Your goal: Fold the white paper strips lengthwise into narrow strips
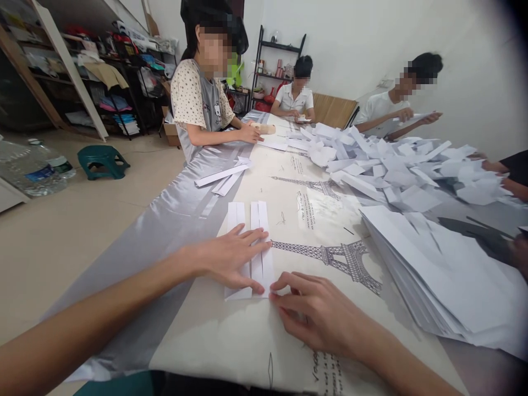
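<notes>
Two folded white paper strips lie side by side on the printed tablecloth point(214, 330). My left hand point(233, 256) rests across them with its fingers spread, its fingertips on the right strip point(259, 214) and its palm over the left strip point(236, 212). At the lower right corner of the right strip, my right hand point(307, 302) has thumb and index finger pinched together on the paper's edge. How much paper lies between those two fingertips is hard to see.
A stack of white sheets point(445, 275) lies at the right, with a large heap of folded papers point(396, 159) beyond it. More strips point(225, 176) lie ahead on the left. Several people sit around the table. A green stool point(103, 161) stands on the floor.
</notes>
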Demonstrator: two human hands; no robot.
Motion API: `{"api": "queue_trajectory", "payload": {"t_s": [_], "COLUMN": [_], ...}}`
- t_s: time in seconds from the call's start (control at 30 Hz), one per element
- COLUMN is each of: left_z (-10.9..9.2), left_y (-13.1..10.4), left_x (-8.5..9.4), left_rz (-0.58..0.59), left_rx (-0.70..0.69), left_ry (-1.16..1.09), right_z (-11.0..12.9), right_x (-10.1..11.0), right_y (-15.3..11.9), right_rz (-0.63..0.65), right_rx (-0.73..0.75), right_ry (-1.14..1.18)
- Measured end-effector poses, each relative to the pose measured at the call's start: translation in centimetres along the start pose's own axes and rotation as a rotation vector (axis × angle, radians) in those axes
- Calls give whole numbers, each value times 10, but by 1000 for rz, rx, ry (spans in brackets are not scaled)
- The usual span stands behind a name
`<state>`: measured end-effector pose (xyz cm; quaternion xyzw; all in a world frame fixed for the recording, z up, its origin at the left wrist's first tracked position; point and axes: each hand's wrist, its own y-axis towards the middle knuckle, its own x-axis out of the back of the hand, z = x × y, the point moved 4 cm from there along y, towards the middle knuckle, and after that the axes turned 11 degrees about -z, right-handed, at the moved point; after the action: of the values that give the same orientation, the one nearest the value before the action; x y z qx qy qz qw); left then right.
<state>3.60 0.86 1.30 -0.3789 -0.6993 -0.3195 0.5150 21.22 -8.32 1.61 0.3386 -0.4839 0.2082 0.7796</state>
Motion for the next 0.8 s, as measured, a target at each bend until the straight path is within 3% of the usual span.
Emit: {"api": "queue_trajectory", "payload": {"t_s": [0.27, 0.57, 0.8], "left_z": [0, 2, -1], "left_y": [2, 1, 1], "left_x": [-5, -8, -5], "left_rz": [-21, -31, -18], "left_rx": [30, 32, 34], "left_ry": [14, 5, 16], "right_z": [-16, -6, -13], "right_x": [7, 4, 1], "right_y": [1, 5, 1], "right_rz": [18, 2, 7], "right_rx": [29, 197, 83], "right_ry": [143, -35, 81]}}
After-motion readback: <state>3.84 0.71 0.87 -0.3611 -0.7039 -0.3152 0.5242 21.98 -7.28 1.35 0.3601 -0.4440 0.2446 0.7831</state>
